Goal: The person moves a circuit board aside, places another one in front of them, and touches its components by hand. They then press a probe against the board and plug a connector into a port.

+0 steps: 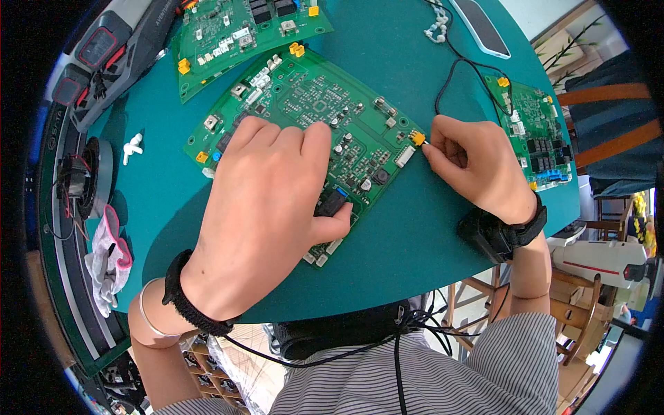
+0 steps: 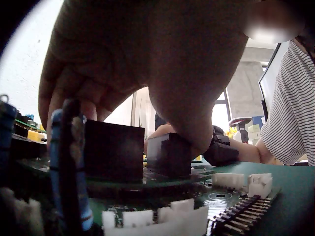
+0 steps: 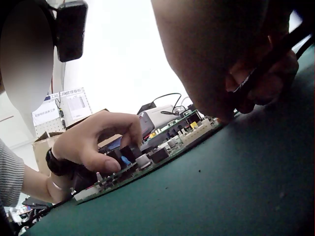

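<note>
Lying flat on the tabletop (image 1: 415, 228), circuit board (image 1: 311, 97) with yellow connector (image 1: 418, 138) facing right. Left hand (image 1: 270, 200) presses it, fingers spread; right hand (image 1: 477, 166) pinches the connector.

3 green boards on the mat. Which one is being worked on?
The middle board: left hand presses it, right hand pinches a cable at its edge. Top-left board and right board lie untouched.

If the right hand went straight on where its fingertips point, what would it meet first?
Likely the yellow connector on the circuit board's edge; the right hand, pinching a black cable, is almost there.
</note>
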The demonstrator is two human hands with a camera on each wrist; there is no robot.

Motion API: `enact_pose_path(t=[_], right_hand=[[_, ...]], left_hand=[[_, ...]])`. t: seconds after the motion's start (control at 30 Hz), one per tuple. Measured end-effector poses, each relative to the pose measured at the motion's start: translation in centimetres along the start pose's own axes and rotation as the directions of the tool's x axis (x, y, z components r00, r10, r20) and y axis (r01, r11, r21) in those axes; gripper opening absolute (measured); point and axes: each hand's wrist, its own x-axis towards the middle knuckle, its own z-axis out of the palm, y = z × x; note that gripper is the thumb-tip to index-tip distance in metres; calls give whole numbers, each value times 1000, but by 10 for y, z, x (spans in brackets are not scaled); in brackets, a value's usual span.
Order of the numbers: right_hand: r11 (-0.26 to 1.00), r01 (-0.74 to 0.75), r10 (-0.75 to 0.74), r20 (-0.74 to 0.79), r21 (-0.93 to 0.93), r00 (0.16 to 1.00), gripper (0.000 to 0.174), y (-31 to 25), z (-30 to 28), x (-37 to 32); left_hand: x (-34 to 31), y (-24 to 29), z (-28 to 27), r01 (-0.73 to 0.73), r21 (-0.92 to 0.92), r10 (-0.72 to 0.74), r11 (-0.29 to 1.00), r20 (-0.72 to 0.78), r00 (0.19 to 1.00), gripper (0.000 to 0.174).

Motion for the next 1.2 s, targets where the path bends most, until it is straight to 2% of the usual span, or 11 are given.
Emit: enact_pose_path(t=[0.57, 0.77, 0.97, 1.2], right_hand=[[999, 44, -45, -29, -20, 999, 18, 1, 1, 0], [1000, -1, 1, -6, 1, 1000, 17, -1, 1, 0], [999, 41, -41, 2, -7, 999, 17, -1, 1, -1], [1000, 21, -21, 14, -8, 1000, 18, -1, 1, -1]], left_hand=[[0, 0, 0, -2, 1, 2, 1000, 2, 1000, 54], [1, 0, 0, -2, 3, 2, 1000, 7, 1000, 54], [0, 0, 0, -5, -1, 5, 1000, -6, 1000, 55], [0, 0, 0, -2, -10, 2, 1000, -7, 1000, 55]])
